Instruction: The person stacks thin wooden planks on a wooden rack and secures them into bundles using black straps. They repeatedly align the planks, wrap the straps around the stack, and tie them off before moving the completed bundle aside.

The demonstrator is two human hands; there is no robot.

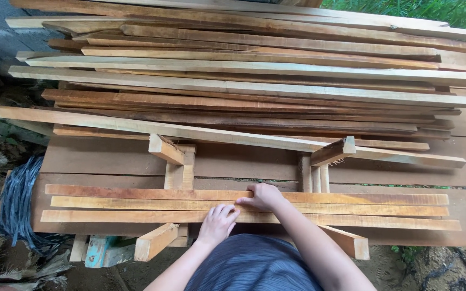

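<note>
head view: low in the frame's centre, three slats (244, 205) lie side by side on the bench (109, 156). left hand (217, 223) rests flat on the nearest, right hand (265, 196) presses the middle; neither grips. planks (244, 81) fill the top.

Orange-brown wooden slats (244, 206), black plastic bundle (18, 205)

Saw no packages, labels, signs or screens anywhere in the head view. Found only bare, unmarked surfaces, without wrapper, sticker or printed panel.
</note>
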